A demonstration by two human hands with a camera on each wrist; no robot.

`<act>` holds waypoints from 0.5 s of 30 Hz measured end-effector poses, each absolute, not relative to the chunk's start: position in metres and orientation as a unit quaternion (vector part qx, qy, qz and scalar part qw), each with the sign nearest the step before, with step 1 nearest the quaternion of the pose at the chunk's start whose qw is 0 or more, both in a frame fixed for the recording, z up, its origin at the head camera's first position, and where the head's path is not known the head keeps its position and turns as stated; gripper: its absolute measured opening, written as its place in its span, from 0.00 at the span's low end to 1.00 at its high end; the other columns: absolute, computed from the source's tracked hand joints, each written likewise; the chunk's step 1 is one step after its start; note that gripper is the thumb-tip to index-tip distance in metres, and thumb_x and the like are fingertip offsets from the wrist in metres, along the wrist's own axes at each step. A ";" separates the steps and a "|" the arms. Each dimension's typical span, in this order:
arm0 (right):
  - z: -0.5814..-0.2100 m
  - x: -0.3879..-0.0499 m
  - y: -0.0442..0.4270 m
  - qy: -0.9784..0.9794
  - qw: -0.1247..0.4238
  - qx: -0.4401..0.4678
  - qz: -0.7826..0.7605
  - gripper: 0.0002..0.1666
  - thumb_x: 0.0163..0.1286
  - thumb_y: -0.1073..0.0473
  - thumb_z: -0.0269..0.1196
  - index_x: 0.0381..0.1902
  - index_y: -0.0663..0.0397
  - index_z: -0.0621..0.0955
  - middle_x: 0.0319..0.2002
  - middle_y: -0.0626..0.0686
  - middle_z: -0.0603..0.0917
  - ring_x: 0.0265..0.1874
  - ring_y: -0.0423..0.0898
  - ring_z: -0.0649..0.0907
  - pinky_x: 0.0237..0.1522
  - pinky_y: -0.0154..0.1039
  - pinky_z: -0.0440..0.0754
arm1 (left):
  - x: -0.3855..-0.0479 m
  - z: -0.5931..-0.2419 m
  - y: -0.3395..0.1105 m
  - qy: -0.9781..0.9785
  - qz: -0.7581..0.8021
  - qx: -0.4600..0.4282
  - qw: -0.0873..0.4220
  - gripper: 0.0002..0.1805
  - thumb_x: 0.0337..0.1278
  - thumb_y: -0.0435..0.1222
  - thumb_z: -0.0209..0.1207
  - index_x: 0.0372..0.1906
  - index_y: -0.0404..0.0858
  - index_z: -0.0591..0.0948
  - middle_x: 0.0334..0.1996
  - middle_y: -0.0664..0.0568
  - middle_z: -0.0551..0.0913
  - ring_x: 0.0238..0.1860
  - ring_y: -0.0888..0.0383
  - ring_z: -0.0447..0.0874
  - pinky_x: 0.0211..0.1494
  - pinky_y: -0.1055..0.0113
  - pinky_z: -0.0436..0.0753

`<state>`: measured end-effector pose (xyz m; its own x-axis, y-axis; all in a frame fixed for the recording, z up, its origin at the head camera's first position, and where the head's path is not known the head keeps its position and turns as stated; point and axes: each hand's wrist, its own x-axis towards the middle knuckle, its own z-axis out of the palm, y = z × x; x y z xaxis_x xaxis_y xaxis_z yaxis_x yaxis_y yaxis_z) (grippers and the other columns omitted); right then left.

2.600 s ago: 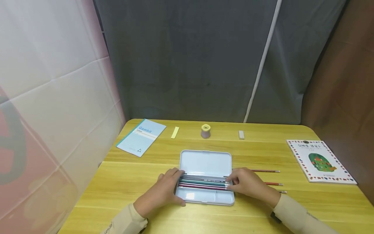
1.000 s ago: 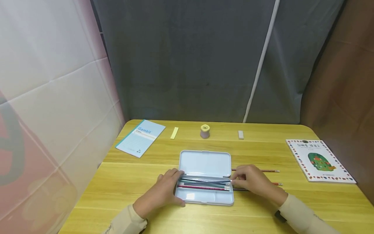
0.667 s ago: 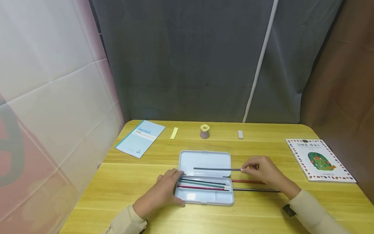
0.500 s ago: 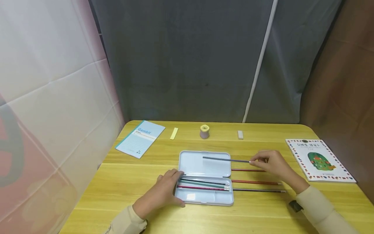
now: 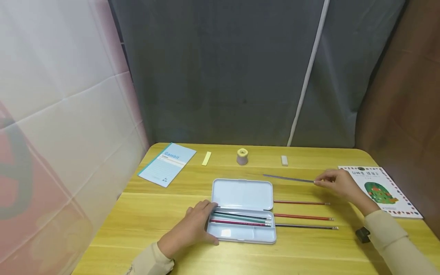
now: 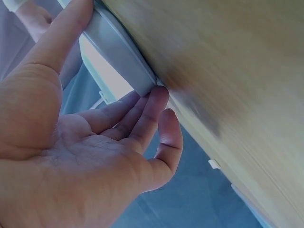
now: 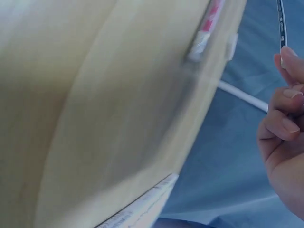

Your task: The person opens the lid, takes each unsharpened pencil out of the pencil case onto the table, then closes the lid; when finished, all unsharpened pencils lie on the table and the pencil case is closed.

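My right hand (image 5: pixel 345 187) pinches the end of a dark pencil (image 5: pixel 288 178), whose far end points left, behind and right of the open white pencil case (image 5: pixel 241 194). In the right wrist view the hand (image 7: pixel 287 128) holds that pencil (image 7: pixel 281 26) between thumb and fingertip. At the case's left end rests my left hand (image 5: pixel 190 227), thumb at the front edge, fingers at the hinge side. The left wrist view shows the hand (image 6: pixel 95 147) bracing the case's side (image 6: pixel 118 50). Inside lie several pencils (image 5: pixel 240 222), dark, green and red.
Right of the case lie two red pencils (image 5: pixel 302 203) and a black one (image 5: pixel 306 227). Along the back are a Gambit notebook (image 5: pixel 167 164), a yellow strip (image 5: pixel 206 158), a yellow-topped spool (image 5: pixel 242 157) and a white eraser (image 5: pixel 284 160). A picture book (image 5: pixel 381 191) lies far right.
My right hand has drawn a dark pencil out of the case and carried it back and to the right, past the lid. The left hand has stayed at the case.
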<state>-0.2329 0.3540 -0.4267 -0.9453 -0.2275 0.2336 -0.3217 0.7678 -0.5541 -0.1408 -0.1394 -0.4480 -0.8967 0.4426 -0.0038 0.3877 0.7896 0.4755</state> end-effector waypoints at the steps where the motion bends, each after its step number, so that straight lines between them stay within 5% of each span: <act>1: -0.429 -0.235 0.356 -0.937 0.069 0.146 0.309 0.04 0.70 0.58 0.73 0.38 0.51 0.93 0.28 0.46 0.86 0.25 0.34 0.71 0.29 0.35 0.70 | -0.141 -0.448 -0.139 0.944 0.238 0.220 0.057 0.60 0.26 0.47 0.89 0.71 0.29 0.75 0.60 0.42 0.81 0.61 0.48 0.77 0.54 0.55 0.69; 15: -0.447 -0.251 0.363 -0.929 0.016 0.193 0.315 0.03 0.68 0.62 0.74 0.37 0.55 0.93 0.31 0.47 0.89 0.28 0.31 0.76 0.32 0.33 0.76 | -0.140 -0.448 -0.140 0.945 0.232 0.225 0.053 0.60 0.27 0.48 0.89 0.71 0.30 0.74 0.60 0.43 0.81 0.61 0.49 0.77 0.55 0.55 0.70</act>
<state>-0.2505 0.3627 -0.4474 -0.9247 -0.3496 0.1506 -0.3692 0.7270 -0.5790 -0.1396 -0.1398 -0.4480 -0.8935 0.4490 0.0039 0.3998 0.7915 0.4624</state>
